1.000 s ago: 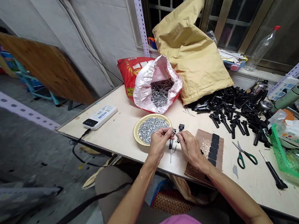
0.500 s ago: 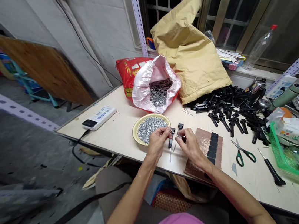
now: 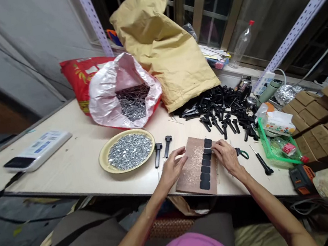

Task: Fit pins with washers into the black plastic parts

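Note:
My left hand is over the left edge of a brown board, fingers apart and holding nothing. My right hand is at the board's right side, its fingertips closed on the edge of a black pad that shows a bright glint. That pad belongs to a row of several black pads on the board, beside pale crumb-like bits. Left of the board lie two black-handled tools with thin metal shafts. A yellow bowl of small silvery metal pieces stands further left.
A red bag of metal pins and a brown paper sack stand behind. Many black handles are heaped at the back. Green-handled scissors, a single tool, a green basket and a power bank also lie around.
Both hands have moved from beside the bowl to the board. The small metal-shafted piece they held is out of them. My view has turned right.

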A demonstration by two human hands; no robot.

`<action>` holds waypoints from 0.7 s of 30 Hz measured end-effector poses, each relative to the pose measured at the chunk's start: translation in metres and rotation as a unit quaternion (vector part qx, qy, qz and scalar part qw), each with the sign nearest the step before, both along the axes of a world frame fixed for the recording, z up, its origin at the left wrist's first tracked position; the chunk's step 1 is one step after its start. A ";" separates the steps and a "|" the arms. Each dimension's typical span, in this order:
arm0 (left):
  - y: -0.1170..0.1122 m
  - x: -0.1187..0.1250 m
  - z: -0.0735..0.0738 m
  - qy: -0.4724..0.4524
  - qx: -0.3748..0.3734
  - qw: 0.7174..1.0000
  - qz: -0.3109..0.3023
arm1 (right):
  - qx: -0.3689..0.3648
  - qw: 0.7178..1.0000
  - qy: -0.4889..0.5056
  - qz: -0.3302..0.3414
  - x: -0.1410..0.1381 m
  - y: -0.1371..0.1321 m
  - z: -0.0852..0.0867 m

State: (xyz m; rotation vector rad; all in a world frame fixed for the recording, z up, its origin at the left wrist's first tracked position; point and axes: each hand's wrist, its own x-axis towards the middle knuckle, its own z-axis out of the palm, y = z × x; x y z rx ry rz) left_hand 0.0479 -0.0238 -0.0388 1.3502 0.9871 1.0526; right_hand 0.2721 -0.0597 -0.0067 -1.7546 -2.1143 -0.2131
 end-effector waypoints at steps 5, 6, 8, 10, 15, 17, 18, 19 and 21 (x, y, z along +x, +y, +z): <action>-0.006 0.023 -0.029 0.219 0.211 0.948 -0.091 | -0.028 0.998 -0.049 0.002 0.036 0.014 -0.015; -0.006 0.027 -0.036 0.250 0.235 0.934 -0.100 | -0.030 0.998 -0.054 -0.002 0.038 0.016 -0.017; -0.005 0.032 -0.047 0.302 0.271 0.908 -0.106 | -0.039 0.997 -0.063 -0.007 0.037 0.012 -0.024; -0.006 0.034 -0.056 0.337 0.298 0.887 -0.101 | -0.054 0.996 -0.065 0.031 0.033 -0.002 -0.032; -0.007 0.034 -0.064 0.371 0.335 0.862 -0.083 | -0.056 0.970 -0.035 0.234 0.025 -0.024 -0.046; -0.008 0.034 -0.063 0.378 0.345 0.856 -0.079 | -0.035 0.985 -0.005 0.171 0.028 -0.012 -0.044; -0.009 0.033 -0.064 0.379 0.348 0.854 -0.077 | -0.027 0.992 0.009 0.122 0.030 -0.005 -0.043; -0.009 0.033 -0.064 0.378 0.350 0.854 -0.075 | -0.023 0.996 0.023 0.086 0.030 -0.001 -0.042; -0.009 0.032 -0.067 0.374 0.354 0.855 -0.071 | -0.026 0.995 0.046 0.090 0.027 -0.002 -0.042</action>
